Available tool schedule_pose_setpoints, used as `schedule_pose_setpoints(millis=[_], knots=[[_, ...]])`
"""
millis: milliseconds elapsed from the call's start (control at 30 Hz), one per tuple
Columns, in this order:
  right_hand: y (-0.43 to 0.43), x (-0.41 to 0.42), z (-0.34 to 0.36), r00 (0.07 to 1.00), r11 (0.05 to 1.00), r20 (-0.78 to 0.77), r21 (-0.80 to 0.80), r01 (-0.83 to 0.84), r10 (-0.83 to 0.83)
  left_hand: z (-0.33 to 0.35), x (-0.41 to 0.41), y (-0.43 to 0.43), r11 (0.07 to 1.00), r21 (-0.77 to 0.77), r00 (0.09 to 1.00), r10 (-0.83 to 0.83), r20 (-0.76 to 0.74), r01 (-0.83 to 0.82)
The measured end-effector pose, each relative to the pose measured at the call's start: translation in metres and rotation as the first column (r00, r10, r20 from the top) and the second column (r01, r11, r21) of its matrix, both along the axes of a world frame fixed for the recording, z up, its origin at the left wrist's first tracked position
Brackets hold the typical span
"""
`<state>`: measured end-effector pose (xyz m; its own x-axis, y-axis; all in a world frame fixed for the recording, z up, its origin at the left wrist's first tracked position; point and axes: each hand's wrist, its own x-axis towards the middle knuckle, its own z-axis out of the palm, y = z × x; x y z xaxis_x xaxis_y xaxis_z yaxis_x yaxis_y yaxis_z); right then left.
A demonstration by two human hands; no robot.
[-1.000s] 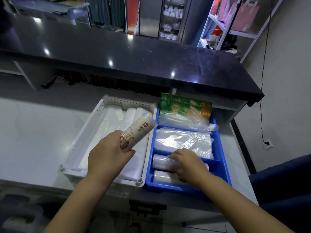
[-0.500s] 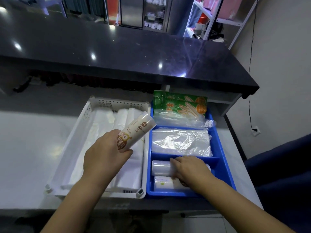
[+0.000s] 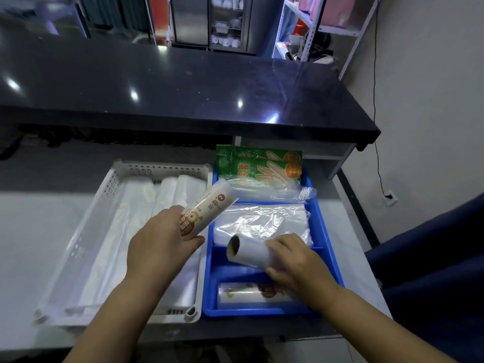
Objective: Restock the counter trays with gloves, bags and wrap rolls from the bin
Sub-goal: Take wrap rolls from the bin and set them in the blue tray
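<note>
View from a head-worn camera, looking down at two trays side by side on a pale work surface beneath a dark counter top [image 3: 183, 82]. The left hand [image 3: 162, 244] grips a labelled wrap roll [image 3: 209, 208], fingers curled round its lower end, holding it tilted over the seam between the white tray [image 3: 159, 167] and the blue tray [image 3: 328, 247]. The right hand [image 3: 296, 263] is wrapped round a plain white roll [image 3: 248, 254], its cardboard core facing the camera, held just above the blue tray's second-nearest compartment. A third roll [image 3: 248, 294] lies flat in the nearest compartment. Further back the blue tray holds clear plastic bags [image 3: 262, 221], then green glove packets [image 3: 262, 166] at the far end. The white tray holds folded white bags [image 3: 136, 218]. The supply bin is out of view. The step in hand appears to be stocking the wrap rolls, with gloves and bags seemingly already in place. The next move likely calls for laying the plain roll flat in its compartment, lengthwise between the dividers, then finding room for the labelled roll beside it or on top.
</note>
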<state>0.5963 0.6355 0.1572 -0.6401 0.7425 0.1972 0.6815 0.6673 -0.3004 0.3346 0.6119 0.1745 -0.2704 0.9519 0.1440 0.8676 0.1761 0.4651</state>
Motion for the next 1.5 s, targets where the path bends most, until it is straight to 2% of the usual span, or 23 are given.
schedule_pose_setpoints(millis=[100, 200, 300, 367, 467, 600, 700, 800, 1033, 1200, 1300, 1367, 1433, 1500], knots=[[0.006, 0.021, 0.002, 0.925, 0.96, -0.294, -0.213, 0.181, -0.24, -0.001, 0.017, 0.002, 1.0, -0.024, 1.0, 0.014, 0.021, -0.014], [0.009, 0.035, 0.004, 0.72, 0.864, -0.52, -0.45, 0.227, -0.46, -0.001, 0.033, 0.006, 0.999, -0.04, 1.0, -0.001, 0.018, 0.002], [0.012, 0.04, 0.005, 0.533, 0.784, -0.613, -0.597, 0.171, -0.583, -0.002, 0.048, 0.01, 0.999, -0.042, 1.0, -0.024, 0.013, 0.025], [0.015, 0.043, 0.008, 0.463, 0.782, -0.652, -0.6, 0.169, -0.6, -0.001, 0.057, 0.011, 0.997, -0.061, 0.999, -0.048, 0.022, 0.049], [0.021, 0.053, 0.018, 0.379, 0.829, -0.738, -0.506, 0.238, -0.558, -0.001, 0.071, 0.01, 0.988, -0.111, 0.994, -0.106, -0.005, 0.105], [0.032, 0.073, 0.036, 0.298, 0.872, -0.834, -0.374, 0.316, -0.465, -0.01, 0.099, 0.007, 0.933, -0.176, 0.937, -0.334, -0.103, 0.313], [0.039, 0.08, 0.043, 0.316, 0.882, -0.841, -0.338, 0.328, -0.44, -0.023, 0.116, 0.008, 0.833, -0.318, 0.822, -0.528, -0.214, 0.453], [0.038, 0.08, 0.042, 0.353, 0.882, -0.822, -0.336, 0.331, -0.446, -0.04, 0.122, 0.012, 0.776, -0.394, 0.798, -0.583, -0.15, 0.493], [0.035, 0.073, 0.032, 0.372, 0.871, -0.794, -0.387, 0.303, -0.481, -0.065, 0.113, 0.022, 0.76, -0.331, 0.747, -0.635, -0.196, 0.559], [0.032, 0.063, 0.031, 0.46, 0.881, -0.752, -0.395, 0.259, -0.472, -0.073, 0.112, 0.017, 0.772, -0.291, 0.732, -0.632, -0.255, 0.565], [0.031, 0.055, 0.029, 0.537, 0.891, -0.713, -0.388, 0.235, -0.452, -0.063, 0.107, 0.017, 0.778, -0.269, 0.743, -0.625, -0.242, 0.567], [0.028, 0.05, 0.027, 0.622, 0.909, -0.67, -0.364, 0.2, -0.405, -0.048, 0.091, 0.017, 0.833, -0.197, 0.814, -0.55, -0.189, 0.517], [0.024, 0.044, 0.025, 0.75, 0.937, -0.583, -0.32, 0.142, -0.313, -0.03, 0.067, 0.017, 0.912, -0.096, 0.903, -0.409, -0.128, 0.4], [0.018, 0.036, 0.022, 0.891, 0.974, -0.429, -0.219, 0.056, -0.148, -0.014, 0.044, 0.013, 0.963, -0.035, 0.96, -0.269, -0.08, 0.267]])
